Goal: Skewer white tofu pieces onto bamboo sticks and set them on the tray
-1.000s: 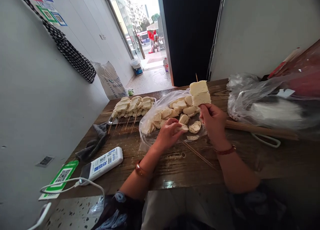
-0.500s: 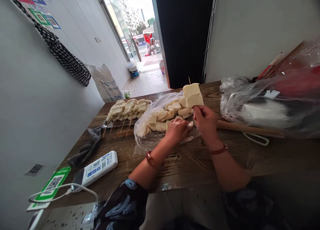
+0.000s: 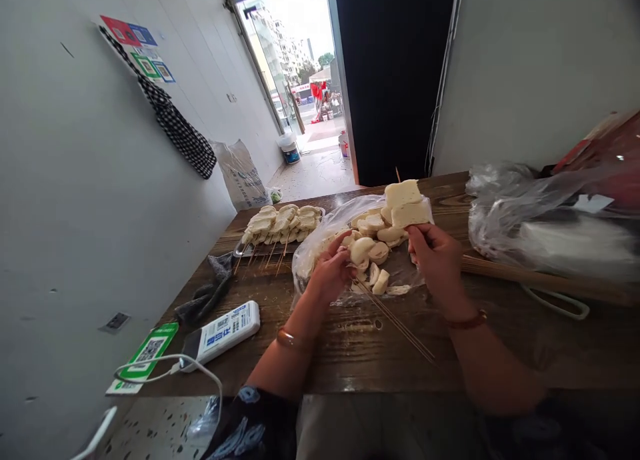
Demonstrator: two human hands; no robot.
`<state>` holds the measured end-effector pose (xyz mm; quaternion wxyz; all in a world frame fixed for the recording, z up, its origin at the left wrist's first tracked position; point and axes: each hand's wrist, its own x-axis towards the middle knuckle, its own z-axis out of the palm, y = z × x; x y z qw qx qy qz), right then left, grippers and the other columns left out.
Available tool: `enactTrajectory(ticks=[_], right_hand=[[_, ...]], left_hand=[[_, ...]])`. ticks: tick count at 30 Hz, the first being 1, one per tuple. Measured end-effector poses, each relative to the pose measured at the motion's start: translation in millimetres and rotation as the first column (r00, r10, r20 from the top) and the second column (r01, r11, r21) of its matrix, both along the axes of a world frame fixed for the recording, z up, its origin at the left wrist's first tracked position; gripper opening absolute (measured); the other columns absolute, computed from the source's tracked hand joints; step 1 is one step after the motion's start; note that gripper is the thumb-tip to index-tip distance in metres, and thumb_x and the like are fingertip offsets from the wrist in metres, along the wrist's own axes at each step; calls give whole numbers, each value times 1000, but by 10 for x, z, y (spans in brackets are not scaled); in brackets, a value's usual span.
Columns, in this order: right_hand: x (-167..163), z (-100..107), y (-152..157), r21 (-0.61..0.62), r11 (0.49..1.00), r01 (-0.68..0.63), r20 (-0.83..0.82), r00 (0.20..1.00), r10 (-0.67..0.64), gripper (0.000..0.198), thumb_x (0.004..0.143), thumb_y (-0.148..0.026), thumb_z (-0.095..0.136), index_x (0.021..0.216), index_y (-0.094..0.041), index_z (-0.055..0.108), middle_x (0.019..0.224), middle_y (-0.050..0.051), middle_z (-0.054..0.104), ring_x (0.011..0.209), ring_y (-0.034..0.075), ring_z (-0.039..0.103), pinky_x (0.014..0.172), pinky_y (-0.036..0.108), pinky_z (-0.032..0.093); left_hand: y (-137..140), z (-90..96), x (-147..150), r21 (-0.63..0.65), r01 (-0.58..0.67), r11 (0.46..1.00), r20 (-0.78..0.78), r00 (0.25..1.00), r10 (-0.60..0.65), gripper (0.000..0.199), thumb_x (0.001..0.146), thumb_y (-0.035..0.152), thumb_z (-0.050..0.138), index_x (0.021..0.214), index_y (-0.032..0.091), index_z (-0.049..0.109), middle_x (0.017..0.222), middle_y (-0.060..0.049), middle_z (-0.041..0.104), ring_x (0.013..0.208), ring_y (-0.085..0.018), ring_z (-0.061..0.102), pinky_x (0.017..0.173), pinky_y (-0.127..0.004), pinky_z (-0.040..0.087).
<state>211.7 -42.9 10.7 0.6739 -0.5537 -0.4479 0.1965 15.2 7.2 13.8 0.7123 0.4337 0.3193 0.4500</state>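
My right hand (image 3: 434, 257) pinches a thin wooden skewer (image 3: 398, 173) that carries two pale, bread-like steamed bun slices (image 3: 409, 203), held upright above the bag. Below and to its left, my left hand (image 3: 333, 268) is among loose slices, its fingers closed at the edge of a rounded bun slice (image 3: 361, 251); its palm side is partly hidden. More slices (image 3: 381, 281) lie on a spread clear plastic bag (image 3: 303, 263). Several bare skewers (image 3: 400, 323) rest on the wood in front of the bag.
A tray (image 3: 241, 250) of skewered slices (image 3: 280, 223) stands at the left rear. A grey cloth (image 3: 205, 300), a white payment box (image 3: 225, 333) with a cable and a green QR card (image 3: 147, 353) lie left. Rightward are a skewer bundle (image 3: 520, 273), a green-handled tool (image 3: 560, 305) and plastic bags (image 3: 505, 210).
My left hand has drawn back leftward from the middle of the pile, and slices near the bag's front are now uncovered. The right hand still holds the loaded skewer. The view has shifted.
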Motion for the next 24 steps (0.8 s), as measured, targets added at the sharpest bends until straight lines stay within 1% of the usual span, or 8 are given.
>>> enactTrajectory(ticks=[3,5,7,11,15,19,22,24], right_hand=[[-51,25,-31,-33,996,-82,29,996,83,28,82,-44,62,75,-18,67,52,-4,52,46,10,44,46,23,36],[-84,39,-53,-69,986,-150,92,983,156,27,81,-42,62,71,-17,67,51,-4,53,47,10,46,47,23,36],[-103,44,-69,-102,976,-194,137,969,207,27,82,-41,61,71,-17,68,51,-4,54,48,10,47,47,23,35],[-110,41,-85,-141,967,-214,182,954,238,28,83,-42,60,72,-17,69,52,-3,55,49,11,47,47,23,35],[-122,42,-95,-164,955,-247,199,940,278,27,82,-41,61,72,-17,70,51,-3,55,48,11,47,46,23,35],[-139,26,-107,-197,940,-278,220,922,319,27,82,-41,61,73,-17,71,52,-3,55,48,11,45,45,23,34],[-139,-11,-106,-228,922,-313,242,899,365,29,83,-43,61,75,-17,72,56,-2,56,51,11,46,47,22,36],[-136,-35,-101,-240,912,-332,242,889,388,29,84,-43,61,76,-17,72,57,-2,58,52,11,48,48,22,37]], left_hand=[[-5,-56,-127,-38,-65,997,36,997,66,75,70,19,74,140,24,47,73,3,58,55,-7,50,43,-16,39],[-4,-72,-184,-43,-101,994,66,992,103,81,69,18,75,143,25,43,75,3,60,57,-7,52,43,-16,38],[-4,-71,-213,-51,-113,992,93,989,117,78,69,20,77,141,25,46,78,2,63,59,-7,53,45,-15,40],[-1,-55,-223,-60,-86,995,65,994,90,60,68,23,81,125,20,62,94,-4,69,63,-6,55,46,-15,40],[11,-50,-238,-29,-76,997,81,994,78,58,65,24,83,121,19,65,110,-9,69,69,-9,59,48,-16,40],[19,-51,-260,-29,-96,995,151,984,100,55,65,21,83,117,14,66,98,-7,70,65,-7,56,52,-18,42],[17,-44,-266,-23,-124,992,175,977,126,61,63,18,84,121,16,63,90,-3,69,62,-6,54,50,-18,41],[14,-38,-266,-24,-103,994,170,980,105,63,62,19,85,121,14,62,81,-1,67,59,-6,53,50,-18,41]])
